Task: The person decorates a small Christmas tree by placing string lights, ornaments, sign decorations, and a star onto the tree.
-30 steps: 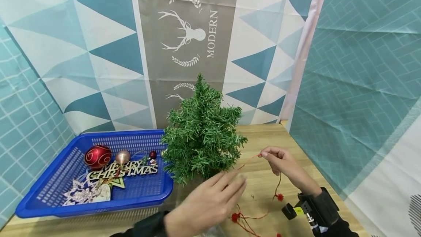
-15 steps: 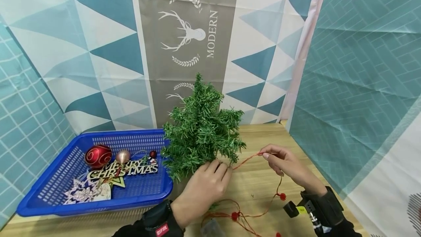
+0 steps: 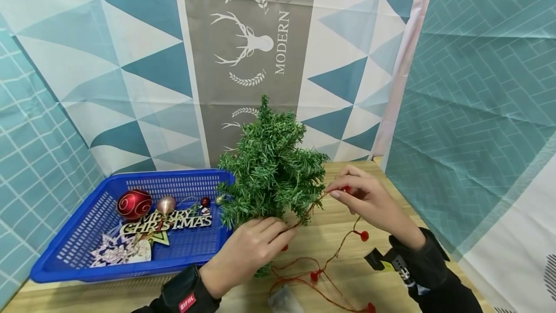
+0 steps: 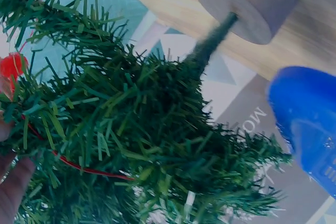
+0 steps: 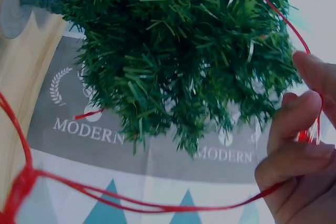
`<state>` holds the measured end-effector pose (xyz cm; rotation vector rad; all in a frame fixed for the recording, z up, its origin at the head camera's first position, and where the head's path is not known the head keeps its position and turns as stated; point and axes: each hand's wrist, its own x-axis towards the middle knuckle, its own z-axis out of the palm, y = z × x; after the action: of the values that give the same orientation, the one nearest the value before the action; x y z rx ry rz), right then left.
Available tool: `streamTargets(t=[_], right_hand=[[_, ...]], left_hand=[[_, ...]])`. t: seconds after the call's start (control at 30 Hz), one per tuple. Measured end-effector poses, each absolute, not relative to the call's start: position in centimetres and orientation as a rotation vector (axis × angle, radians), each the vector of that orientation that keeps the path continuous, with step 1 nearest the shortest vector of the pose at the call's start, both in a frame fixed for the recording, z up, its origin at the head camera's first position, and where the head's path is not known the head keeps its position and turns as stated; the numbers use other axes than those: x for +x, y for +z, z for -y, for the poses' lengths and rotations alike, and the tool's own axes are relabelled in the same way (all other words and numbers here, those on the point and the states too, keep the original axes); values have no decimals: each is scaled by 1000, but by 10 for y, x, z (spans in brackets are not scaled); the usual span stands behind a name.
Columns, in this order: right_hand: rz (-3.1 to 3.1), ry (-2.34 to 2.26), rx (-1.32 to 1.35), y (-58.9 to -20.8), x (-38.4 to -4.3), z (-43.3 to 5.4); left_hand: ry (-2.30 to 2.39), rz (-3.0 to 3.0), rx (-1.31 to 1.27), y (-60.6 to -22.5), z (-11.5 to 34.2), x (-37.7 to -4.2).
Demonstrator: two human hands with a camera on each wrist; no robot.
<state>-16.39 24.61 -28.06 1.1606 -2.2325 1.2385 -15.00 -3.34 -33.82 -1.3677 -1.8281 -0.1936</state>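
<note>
A small artificial Christmas tree (image 3: 271,168) stands mid-table; its round base (image 4: 262,11) shows in the left wrist view. My left hand (image 3: 247,252) is at the lower front branches, fingers curled at a red string; its fingertips are partly hidden. The string (image 4: 86,170) crosses the branches in the left wrist view. My right hand (image 3: 369,202), right of the tree, pinches the same pom-pom string between thumb and fingers; a strand (image 5: 278,14) runs from it to the tree in the right wrist view. A red pom-pom (image 3: 364,236) hangs below that hand.
Left of the tree sits a blue basket (image 3: 182,261) holding a red bauble (image 3: 134,204), a MERRY CHRISTMAS sign (image 3: 167,222) and a snowflake (image 3: 114,249). Loose string with pom-poms (image 3: 314,276) and a clear plastic bag (image 3: 285,299) lie on the wooden table (image 3: 347,264).
My left hand has come down to the tree's lower front and then shifted left. The right hand has moved left and up toward the branches, bringing the string against them.
</note>
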Motion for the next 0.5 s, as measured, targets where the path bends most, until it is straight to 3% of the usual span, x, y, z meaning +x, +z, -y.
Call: streamTargets(t=[0.3,0.5], right_hand=[[2375,1179,864,-282,-171,-221],[2286,952,840,-297,-166,-226]], left_hand=[[-282,1764,-1469,-341,53,-154],[-431,1740,-1532,-342,69,-162]])
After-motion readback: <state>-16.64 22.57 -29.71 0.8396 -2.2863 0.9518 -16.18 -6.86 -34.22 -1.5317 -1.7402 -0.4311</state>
